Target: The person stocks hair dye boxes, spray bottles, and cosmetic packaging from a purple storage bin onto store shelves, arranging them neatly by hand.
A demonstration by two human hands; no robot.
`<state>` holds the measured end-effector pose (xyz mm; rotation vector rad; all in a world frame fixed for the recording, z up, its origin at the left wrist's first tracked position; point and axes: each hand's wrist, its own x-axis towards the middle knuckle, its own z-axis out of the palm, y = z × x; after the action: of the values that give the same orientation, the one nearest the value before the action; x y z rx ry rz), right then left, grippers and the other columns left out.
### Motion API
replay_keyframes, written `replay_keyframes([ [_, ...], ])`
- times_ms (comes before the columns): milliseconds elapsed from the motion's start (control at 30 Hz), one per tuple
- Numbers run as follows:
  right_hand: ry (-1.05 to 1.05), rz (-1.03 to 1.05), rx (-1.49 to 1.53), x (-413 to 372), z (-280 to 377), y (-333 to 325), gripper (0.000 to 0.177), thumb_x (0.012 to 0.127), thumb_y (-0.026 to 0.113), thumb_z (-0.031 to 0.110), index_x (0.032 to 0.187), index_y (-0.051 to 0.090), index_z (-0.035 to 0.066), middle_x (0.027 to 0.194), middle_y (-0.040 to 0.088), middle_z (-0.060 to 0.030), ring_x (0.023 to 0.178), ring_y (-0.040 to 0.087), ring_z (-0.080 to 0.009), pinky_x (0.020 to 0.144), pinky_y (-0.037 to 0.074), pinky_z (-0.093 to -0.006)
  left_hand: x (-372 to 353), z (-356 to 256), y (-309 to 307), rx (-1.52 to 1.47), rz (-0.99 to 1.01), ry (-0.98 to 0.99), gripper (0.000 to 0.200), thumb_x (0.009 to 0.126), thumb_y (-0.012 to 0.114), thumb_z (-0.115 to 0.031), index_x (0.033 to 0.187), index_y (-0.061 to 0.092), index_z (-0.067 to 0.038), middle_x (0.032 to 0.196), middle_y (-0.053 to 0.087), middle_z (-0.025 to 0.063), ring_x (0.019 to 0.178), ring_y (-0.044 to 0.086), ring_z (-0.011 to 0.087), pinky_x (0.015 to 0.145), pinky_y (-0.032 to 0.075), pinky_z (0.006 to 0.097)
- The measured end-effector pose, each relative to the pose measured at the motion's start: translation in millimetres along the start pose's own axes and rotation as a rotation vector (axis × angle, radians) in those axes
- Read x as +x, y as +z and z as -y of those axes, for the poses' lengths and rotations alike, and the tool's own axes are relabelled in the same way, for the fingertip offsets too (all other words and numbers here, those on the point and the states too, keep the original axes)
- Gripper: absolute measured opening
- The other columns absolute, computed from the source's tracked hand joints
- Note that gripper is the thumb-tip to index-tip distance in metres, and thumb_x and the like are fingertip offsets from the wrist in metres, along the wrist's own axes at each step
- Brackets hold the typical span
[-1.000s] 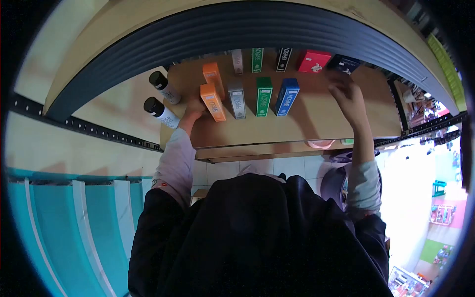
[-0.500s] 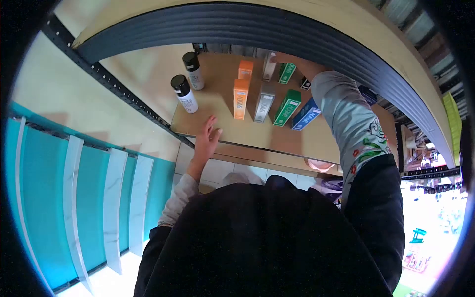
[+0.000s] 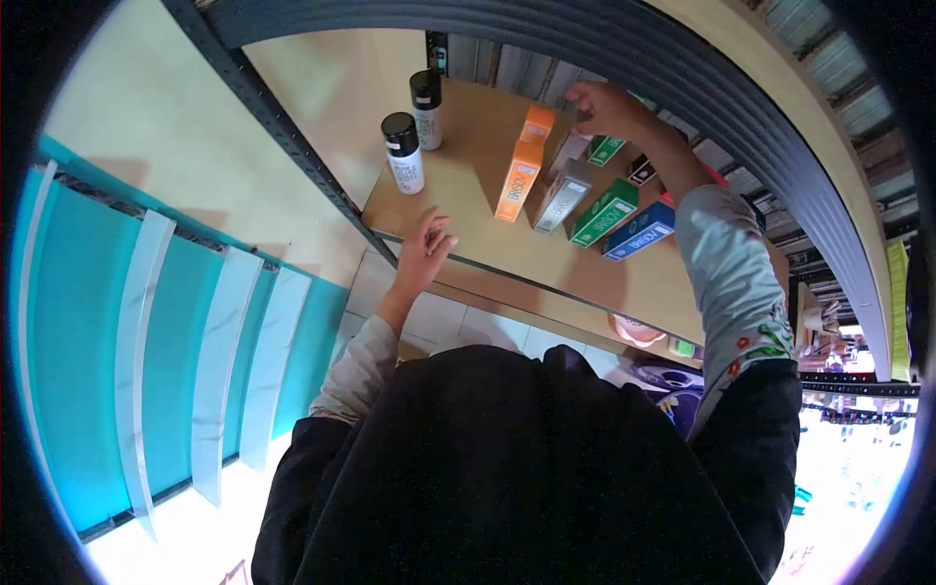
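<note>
My right hand [image 3: 612, 110] reaches to the rear of the wooden shelf [image 3: 468, 219], its thumb and fingers apart above the rear grey box [image 3: 570, 148] and beside the rear green box [image 3: 605, 149]. In front stand an orange box [image 3: 519, 182], a grey box [image 3: 563, 199], a green box [image 3: 604, 213] and a blue box [image 3: 641, 232]. Another orange box [image 3: 537, 124] is behind the front one. At the shelf's front edge hovers my left hand [image 3: 425, 255], fingers loosely bent and holding nothing. Two white spray cans with black caps, one nearer [image 3: 403, 156], stand to the left.
A dark metal beam [image 3: 546, 21] of the upper shelf arches over my right arm. The black perforated upright [image 3: 283, 127] rises at the left. A dark box [image 3: 642, 171] is partly hidden by my right forearm. Turquoise panels with pale slats [image 3: 214, 380] are at lower left.
My view has shifted, so the shelf goods appear farther right. My right hand has come up off the rear grey box, its fingers now showing. The left hand's fingers are more bent.
</note>
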<state>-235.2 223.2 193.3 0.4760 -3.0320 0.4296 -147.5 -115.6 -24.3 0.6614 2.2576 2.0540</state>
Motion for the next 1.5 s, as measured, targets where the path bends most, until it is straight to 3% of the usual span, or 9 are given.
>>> replay_keyframes([
  [167,0.081,0.153,0.015,-7,27,-6,0.059,0.061,0.079,0.018,0.111,0.053,0.002,0.099,0.06,-0.017,0.093,0.06,-0.0279,0.08,0.048,-0.0365,-2,-6,-1,0.046,0.021,-0.052,0.057,0.078,0.062,-0.003,0.128,0.036,0.002,0.111,0.055,0.0176,0.089,0.056,0.0162,0.078,0.047,0.0249],
  [300,0.048,0.134,0.008,-8,30,-5,0.057,0.06,0.079,0.016,0.11,0.054,0.002,0.096,0.061,-0.0157,0.089,0.061,-0.027,0.077,0.049,-0.0356,-2,-12,0,-0.016,0.043,-0.064,0.057,0.078,0.062,-0.002,0.128,0.035,0.003,0.115,0.052,0.0202,0.105,0.055,0.0244,0.089,0.046,0.0302],
  [400,0.051,0.089,0.027,-10,28,-4,0.054,0.061,0.079,0.014,0.108,0.056,0.003,0.091,0.062,-0.0137,0.086,0.062,-0.024,0.076,0.049,-0.0324,-3,-11,0,-0.036,0.029,-0.043,0.057,0.078,0.063,-0.003,0.128,0.035,0.003,0.117,0.052,0.0201,0.108,0.054,0.026,0.091,0.046,0.0323],
  [800,0.093,0.103,0.097,-13,15,-1,0.059,0.063,0.08,0.018,0.113,0.053,0.004,0.101,0.06,-0.0156,0.093,0.06,-0.0268,0.08,0.049,-0.0356,-1,-12,-1,0.036,0.038,-0.022,0.053,0.078,0.063,-0.004,0.125,0.04,0.001,0.114,0.054,0.0155,0.105,0.055,0.0211,0.088,0.047,0.0287],
  [867,0.04,0.091,0.103,-14,9,-4,0.052,0.068,0.076,0.018,0.113,0.054,0.005,0.099,0.06,-0.0133,0.093,0.059,-0.0247,0.081,0.048,-0.0332,-2,-13,0,0.046,0.028,-0.005,0.053,0.077,0.063,-0.004,0.125,0.041,0.0,0.113,0.054,0.0138,0.097,0.055,0.0171,0.082,0.047,0.0257],
  [933,0.174,0.023,0.095,-15,13,-19,0.051,0.069,0.075,0.02,0.113,0.054,0.006,0.101,0.06,-0.0126,0.093,0.059,-0.0244,0.08,0.049,-0.0333,-2,-12,-1,0.077,0.037,0.011,0.053,0.077,0.063,-0.004,0.125,0.042,0.0,0.112,0.054,0.0121,0.089,0.054,0.0136,0.075,0.046,0.0232],
  [1100,0.267,-0.229,0.024,-42,-17,-59,0.05,0.069,0.075,0.022,0.112,0.054,0.006,0.102,0.059,-0.0119,0.094,0.059,-0.0243,0.08,0.048,-0.0338,-3,0,0,0.068,0.038,-0.001,0.056,0.075,0.064,-0.003,0.126,0.042,0.0,0.109,0.055,0.0083,0.073,0.044,0.0091,0.063,0.039,0.0209],
  [1400,0.326,-0.252,0.053,-44,-96,1,0.048,0.07,0.075,0.025,0.11,0.055,0.007,0.104,0.058,-0.0106,0.095,0.058,-0.0241,0.08,0.047,-0.0346,-5,-16,1,0.09,0.069,-0.092,0.055,0.079,0.063,-0.003,0.129,0.039,-0.002,0.114,0.057,0.0088,0.093,0.051,0.0123,0.088,0.042,0.0252],
  [1500,0.287,-0.269,0.07,-45,-108,11,0.048,0.07,0.074,0.026,0.109,0.055,0.008,0.104,0.058,-0.0102,0.095,0.058,-0.024,0.08,0.047,-0.0348,-5,-14,1,0.101,0.073,-0.054,0.057,0.078,0.063,-0.003,0.13,0.038,-0.002,0.115,0.056,0.0087,0.093,0.05,0.0119,0.087,0.042,0.0249],
])
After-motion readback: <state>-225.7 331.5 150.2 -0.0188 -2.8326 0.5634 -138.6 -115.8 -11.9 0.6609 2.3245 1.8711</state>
